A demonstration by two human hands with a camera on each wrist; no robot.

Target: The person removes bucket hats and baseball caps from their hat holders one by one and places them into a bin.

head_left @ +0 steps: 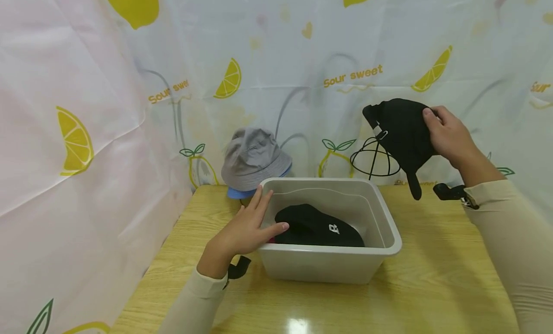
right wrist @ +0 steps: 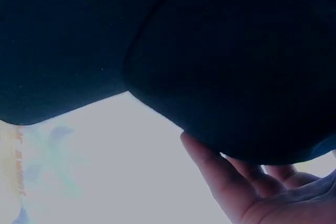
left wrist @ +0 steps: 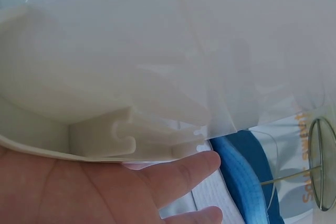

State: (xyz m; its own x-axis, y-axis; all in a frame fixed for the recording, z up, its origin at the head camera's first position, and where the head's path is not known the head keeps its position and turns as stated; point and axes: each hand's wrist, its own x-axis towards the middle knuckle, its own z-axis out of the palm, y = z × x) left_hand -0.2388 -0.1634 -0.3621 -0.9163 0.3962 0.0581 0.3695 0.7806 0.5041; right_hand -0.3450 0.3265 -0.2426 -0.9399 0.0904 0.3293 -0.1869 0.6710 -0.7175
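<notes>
Up at the right in the head view, my right hand grips a black baseball cap, thumb on the near side. In the right wrist view the fingers lie along the dark cap's edge. The cap's strap side overlaps the top of a black wire hat stand. My left hand rests on the left rim of a light grey plastic bin, fingers spread and straight. Inside the bin lies another black cap with a white letter on it.
A grey bucket hat over a blue hat sits on a stand behind the bin's left corner. The wooden table meets a lemon-print cloth at the back and left.
</notes>
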